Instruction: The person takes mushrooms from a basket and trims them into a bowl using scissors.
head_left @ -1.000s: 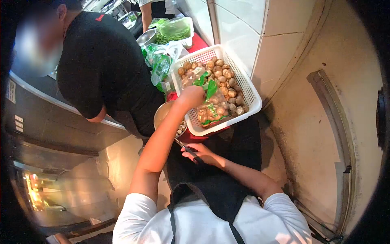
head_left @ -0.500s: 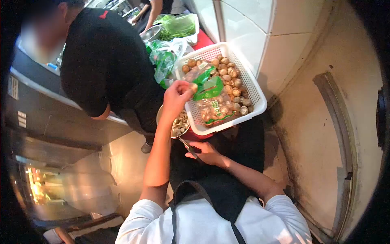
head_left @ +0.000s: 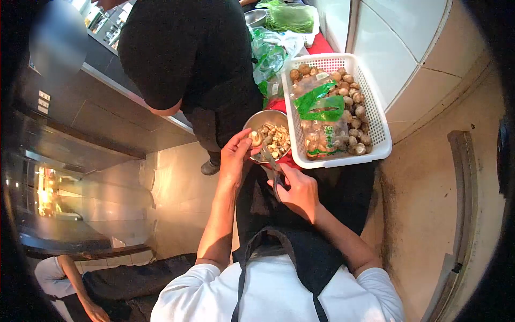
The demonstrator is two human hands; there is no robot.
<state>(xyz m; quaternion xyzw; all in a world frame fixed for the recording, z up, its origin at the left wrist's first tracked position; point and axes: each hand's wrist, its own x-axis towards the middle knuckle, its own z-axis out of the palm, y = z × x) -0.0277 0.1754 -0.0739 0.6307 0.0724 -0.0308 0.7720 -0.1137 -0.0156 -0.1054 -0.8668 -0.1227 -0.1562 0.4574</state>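
Observation:
Between the thumb and fingers of my left hand (head_left: 235,155) is a brown-capped mushroom (head_left: 255,139), at the near left rim of a metal bowl (head_left: 252,121). My right hand (head_left: 300,193) grips a pair of scissors (head_left: 277,174) by the dark handles, its blades pointing up toward the mushroom. Small pale mushroom pieces (head_left: 278,137) lie in the bowl below. Just right of it stands a white plastic basket (head_left: 380,115) of whole mushrooms (head_left: 358,110). A clear plastic bag (head_left: 324,131) with green print lies on them in the basket, with mushrooms showing through.
A person in black (head_left: 188,59) stands close on the left. Behind the basket are green plastic bags (head_left: 268,59) and a second white basket (head_left: 310,37) with green vegetables. A tiled wall (head_left: 399,32) borders the right side. Another person's arm (head_left: 78,284) shows at lower left.
My left hand has moved from over the large basket down to the bowl, carrying the mushroom. My right hand has raised the scissors toward it. The view has shifted left.

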